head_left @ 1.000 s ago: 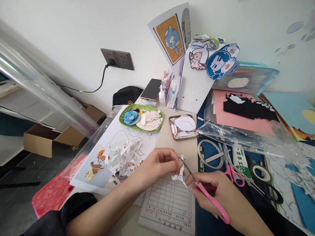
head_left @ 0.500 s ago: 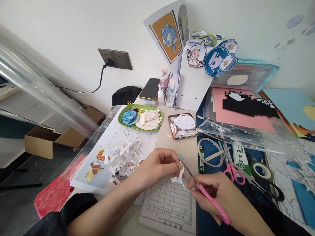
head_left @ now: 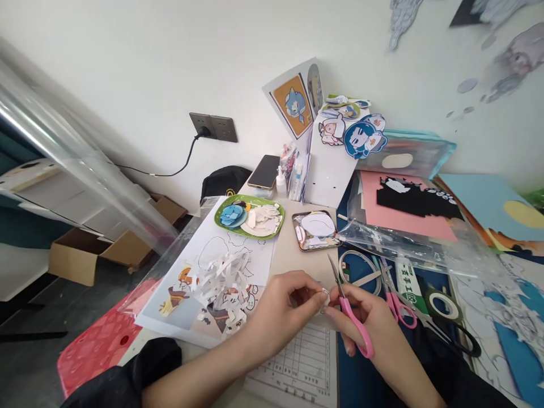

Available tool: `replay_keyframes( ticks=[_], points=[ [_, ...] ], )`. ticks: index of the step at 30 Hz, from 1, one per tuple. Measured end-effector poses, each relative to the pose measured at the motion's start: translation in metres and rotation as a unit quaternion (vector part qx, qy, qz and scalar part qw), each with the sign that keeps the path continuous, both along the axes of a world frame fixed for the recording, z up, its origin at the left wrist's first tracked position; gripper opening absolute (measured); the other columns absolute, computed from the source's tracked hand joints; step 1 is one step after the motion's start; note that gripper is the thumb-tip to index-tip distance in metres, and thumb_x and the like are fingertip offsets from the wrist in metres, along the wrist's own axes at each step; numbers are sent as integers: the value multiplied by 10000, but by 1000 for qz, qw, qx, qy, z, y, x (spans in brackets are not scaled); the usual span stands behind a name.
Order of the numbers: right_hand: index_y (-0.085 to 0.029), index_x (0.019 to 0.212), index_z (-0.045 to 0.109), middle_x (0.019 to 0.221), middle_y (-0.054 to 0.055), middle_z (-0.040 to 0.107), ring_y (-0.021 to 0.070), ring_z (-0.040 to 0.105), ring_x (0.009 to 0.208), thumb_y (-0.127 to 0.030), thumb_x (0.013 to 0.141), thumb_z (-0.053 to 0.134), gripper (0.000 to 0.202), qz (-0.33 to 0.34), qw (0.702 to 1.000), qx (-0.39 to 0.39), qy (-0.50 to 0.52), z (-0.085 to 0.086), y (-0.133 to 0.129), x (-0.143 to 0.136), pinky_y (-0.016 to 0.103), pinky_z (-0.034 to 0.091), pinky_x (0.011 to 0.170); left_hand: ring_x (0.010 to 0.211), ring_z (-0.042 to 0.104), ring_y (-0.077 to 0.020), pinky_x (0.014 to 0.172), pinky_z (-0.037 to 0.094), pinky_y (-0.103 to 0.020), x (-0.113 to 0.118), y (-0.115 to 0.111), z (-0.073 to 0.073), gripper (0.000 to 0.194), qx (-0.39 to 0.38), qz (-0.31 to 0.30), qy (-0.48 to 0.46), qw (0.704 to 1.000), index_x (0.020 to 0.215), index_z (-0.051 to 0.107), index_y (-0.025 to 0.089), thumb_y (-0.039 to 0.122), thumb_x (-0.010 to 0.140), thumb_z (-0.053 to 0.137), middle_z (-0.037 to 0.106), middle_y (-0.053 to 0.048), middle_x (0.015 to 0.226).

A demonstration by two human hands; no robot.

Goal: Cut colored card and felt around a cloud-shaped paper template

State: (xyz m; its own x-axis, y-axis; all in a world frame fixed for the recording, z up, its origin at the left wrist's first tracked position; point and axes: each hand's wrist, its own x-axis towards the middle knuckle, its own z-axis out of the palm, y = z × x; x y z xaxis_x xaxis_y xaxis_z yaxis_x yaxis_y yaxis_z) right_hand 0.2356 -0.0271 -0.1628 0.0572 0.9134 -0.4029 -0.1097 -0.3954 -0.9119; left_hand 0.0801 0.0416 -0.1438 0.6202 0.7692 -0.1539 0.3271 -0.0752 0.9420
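My left hand [head_left: 291, 303] pinches a small white paper cutout [head_left: 326, 296], mostly hidden by the fingers. Close against it, my right hand [head_left: 374, 328] holds pink-handled scissors [head_left: 357, 327]; their blades point up and away, apart from the paper. The right fingertips are at the paper's edge, and I cannot tell whether they grip it. Below both hands lies a printed form pad [head_left: 306, 362]. To the left, a heap of white paper scraps [head_left: 223, 277] covers part of a printed sheet [head_left: 165, 292].
A green tray [head_left: 280, 226] holds blue and white cut pieces. Beside it is a small tin [head_left: 297, 243] with cutouts. At right lie a tape roll [head_left: 444, 306], more pink scissors [head_left: 402, 311], black-handled scissors [head_left: 463, 340] and pink paper [head_left: 382, 209]. A phone [head_left: 264, 171] rests behind.
The scissors have swung away from the paper, their blades now pointing upward. My hands have come together around the cutout, and the view has shifted slightly.
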Motion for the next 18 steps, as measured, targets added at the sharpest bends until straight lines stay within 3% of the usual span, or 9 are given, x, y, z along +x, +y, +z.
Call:
replay_keyframes(
  ticks=[4, 8, 10, 13, 18],
  points=[
    [-186, 738, 552, 420, -121, 430, 37, 393, 285, -308, 712, 761, 243, -4, 1000, 6, -10, -7, 1, 3, 147, 274, 336, 683, 559, -120, 619, 417, -211, -2, 2, 7, 201, 108, -19, 58, 992, 824, 675, 186, 278, 897, 512, 646, -5, 754],
    [-191, 760, 546, 371, -133, 382, 38, 354, 291, -352, 727, 748, 261, -8, 999, 12, -33, -11, 0, 11, 153, 250, 359, 768, 578, -213, 709, 426, -336, -18, 21, 10, 287, 203, 50, 178, 961, 822, 660, 144, 208, 926, 400, 646, -85, 804],
    [-187, 770, 551, 360, -133, 369, 39, 339, 296, -371, 728, 748, 272, -7, 999, 8, -47, -12, 0, 13, 158, 246, 370, 816, 587, -254, 732, 432, -386, -26, 31, 8, 283, 225, 90, 235, 941, 833, 658, 124, 143, 909, 387, 651, -125, 849],
    [-189, 775, 550, 349, -136, 353, 40, 323, 299, -397, 722, 748, 293, -11, 997, 4, -71, -12, -2, 14, 163, 247, 382, 842, 603, -235, 744, 463, -382, -34, 42, 1, 239, 239, 114, 284, 922, 834, 652, 126, 100, 894, 422, 656, -105, 860],
    [-202, 778, 532, 355, -130, 372, 50, 342, 306, -377, 697, 769, 306, -23, 995, -6, -101, -16, -5, 14, 169, 256, 394, 870, 612, -177, 758, 510, -360, -38, 56, -9, 124, 252, 149, 320, 901, 883, 624, 128, 218, 897, 540, 642, -39, 902]
  ],
)
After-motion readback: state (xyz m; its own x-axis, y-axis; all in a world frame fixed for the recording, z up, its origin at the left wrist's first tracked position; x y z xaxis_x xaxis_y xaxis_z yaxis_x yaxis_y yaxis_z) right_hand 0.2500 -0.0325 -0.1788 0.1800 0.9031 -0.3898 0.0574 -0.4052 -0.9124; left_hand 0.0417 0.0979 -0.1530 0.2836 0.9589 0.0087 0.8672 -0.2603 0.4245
